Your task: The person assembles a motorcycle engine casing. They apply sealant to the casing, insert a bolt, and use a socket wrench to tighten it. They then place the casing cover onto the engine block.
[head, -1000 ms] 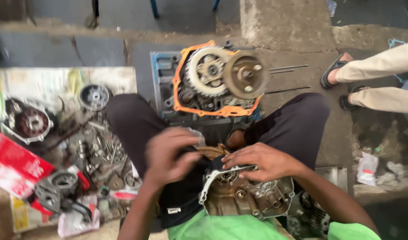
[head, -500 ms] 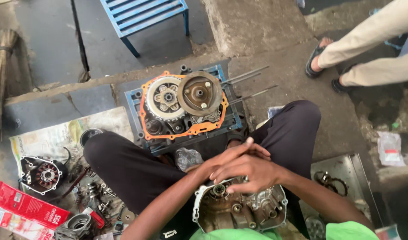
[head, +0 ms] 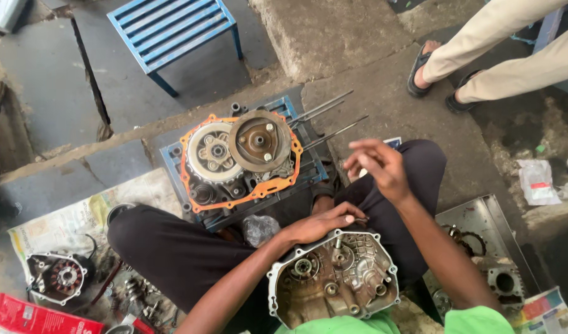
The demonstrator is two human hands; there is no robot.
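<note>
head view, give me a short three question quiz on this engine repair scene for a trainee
1. True or false: the left hand rests on the top rim of the open grey metal engine cover in the person's lap.
2. Which hand is raised and apart from that cover? A) left hand B) right hand
3. Fill in: the orange gasket runs round the round metal clutch assembly on the ____ metal stand.

Key: 1 true. 2 B, it hangs in the air over the knee, fingers loosely curled, holding nothing that shows. 3 blue.
</note>
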